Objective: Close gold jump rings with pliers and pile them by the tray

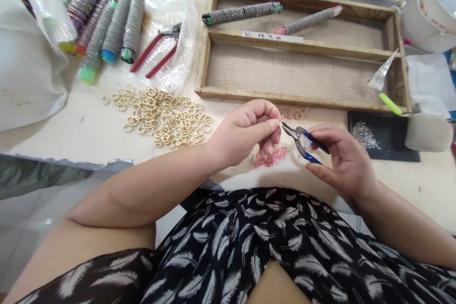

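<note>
the left hand is pinching a tiny pink piece at its fingertips, just above a pile of pink beads on the table. the right hand is gripping blue-handled pliers, their tip meeting that piece. gold rings are lying well to the left.

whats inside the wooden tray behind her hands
The wooden tray has two mesh-bottomed compartments. The far one holds two wrapped spools, one green-tipped, one pink-tipped. The near one holds a small clear bag and green stick at its right end. Nothing else shows.
</note>
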`<act>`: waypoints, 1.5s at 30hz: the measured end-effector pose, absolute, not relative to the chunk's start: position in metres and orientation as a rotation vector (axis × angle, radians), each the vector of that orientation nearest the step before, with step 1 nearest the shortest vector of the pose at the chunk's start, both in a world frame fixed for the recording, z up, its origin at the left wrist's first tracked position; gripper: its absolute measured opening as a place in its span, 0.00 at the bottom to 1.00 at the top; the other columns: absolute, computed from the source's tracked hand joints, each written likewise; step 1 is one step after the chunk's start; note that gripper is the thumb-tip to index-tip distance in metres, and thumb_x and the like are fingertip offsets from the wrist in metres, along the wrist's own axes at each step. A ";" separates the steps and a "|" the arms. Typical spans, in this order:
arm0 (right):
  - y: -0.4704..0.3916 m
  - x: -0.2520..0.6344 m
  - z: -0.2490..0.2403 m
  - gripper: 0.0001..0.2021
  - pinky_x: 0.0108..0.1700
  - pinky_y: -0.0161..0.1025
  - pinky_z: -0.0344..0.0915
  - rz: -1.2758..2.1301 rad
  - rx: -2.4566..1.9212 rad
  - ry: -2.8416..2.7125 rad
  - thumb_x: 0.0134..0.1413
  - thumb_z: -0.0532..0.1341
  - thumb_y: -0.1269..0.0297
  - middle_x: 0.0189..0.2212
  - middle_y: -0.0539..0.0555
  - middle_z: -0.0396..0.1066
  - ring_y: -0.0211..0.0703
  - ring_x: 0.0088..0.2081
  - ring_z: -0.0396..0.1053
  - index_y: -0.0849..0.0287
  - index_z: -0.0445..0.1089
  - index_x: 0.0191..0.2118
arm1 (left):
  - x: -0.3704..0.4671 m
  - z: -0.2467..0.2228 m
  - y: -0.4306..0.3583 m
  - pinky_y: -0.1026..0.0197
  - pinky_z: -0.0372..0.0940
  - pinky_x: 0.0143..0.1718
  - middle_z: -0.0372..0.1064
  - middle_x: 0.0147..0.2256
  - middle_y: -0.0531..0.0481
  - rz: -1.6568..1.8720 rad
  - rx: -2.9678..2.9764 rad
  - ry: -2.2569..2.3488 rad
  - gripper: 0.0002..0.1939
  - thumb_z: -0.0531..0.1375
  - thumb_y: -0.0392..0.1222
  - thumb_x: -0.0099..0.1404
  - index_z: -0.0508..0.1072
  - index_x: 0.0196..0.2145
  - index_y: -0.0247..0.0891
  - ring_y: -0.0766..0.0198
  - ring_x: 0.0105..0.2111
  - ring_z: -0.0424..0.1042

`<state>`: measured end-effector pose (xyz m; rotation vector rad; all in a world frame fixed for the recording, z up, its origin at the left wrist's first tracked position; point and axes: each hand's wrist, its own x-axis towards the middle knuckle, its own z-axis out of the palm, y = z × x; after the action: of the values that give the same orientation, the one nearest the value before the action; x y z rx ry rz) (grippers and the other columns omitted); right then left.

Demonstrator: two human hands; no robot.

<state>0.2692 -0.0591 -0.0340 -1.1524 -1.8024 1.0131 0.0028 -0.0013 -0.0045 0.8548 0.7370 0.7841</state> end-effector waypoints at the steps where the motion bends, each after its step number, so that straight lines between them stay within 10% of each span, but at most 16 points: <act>1: -0.059 0.269 -0.034 0.28 0.47 0.52 0.77 1.015 -1.162 -1.795 0.54 0.78 0.63 0.55 0.56 0.77 0.56 0.51 0.76 0.42 0.75 0.60 | 0.003 -0.005 -0.002 0.71 0.65 0.20 0.72 0.23 0.58 0.800 0.902 0.752 0.07 0.60 0.31 0.69 0.66 0.35 0.38 0.74 0.18 0.70; 18: -0.071 0.267 -0.026 0.25 0.48 0.52 0.79 1.025 -1.344 -1.761 0.56 0.78 0.61 0.52 0.57 0.78 0.54 0.46 0.77 0.46 0.76 0.58 | -0.006 -0.019 -0.009 0.56 0.58 0.30 0.74 0.28 0.45 0.841 2.489 1.286 0.09 0.52 0.34 0.67 0.72 0.36 0.38 0.60 0.26 0.68; 45: -0.068 0.260 -0.025 0.20 0.51 0.45 0.80 1.232 -1.333 -1.578 0.57 0.78 0.57 0.47 0.55 0.80 0.49 0.47 0.80 0.50 0.77 0.53 | -0.006 -0.009 -0.009 0.58 0.62 0.32 0.74 0.29 0.49 0.894 2.168 1.190 0.06 0.54 0.35 0.69 0.71 0.37 0.39 0.62 0.27 0.70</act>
<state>0.2602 -0.0684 -0.0246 -1.3334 -1.5779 1.2323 -0.0058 -0.0086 -0.0092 2.1679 1.1905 0.8943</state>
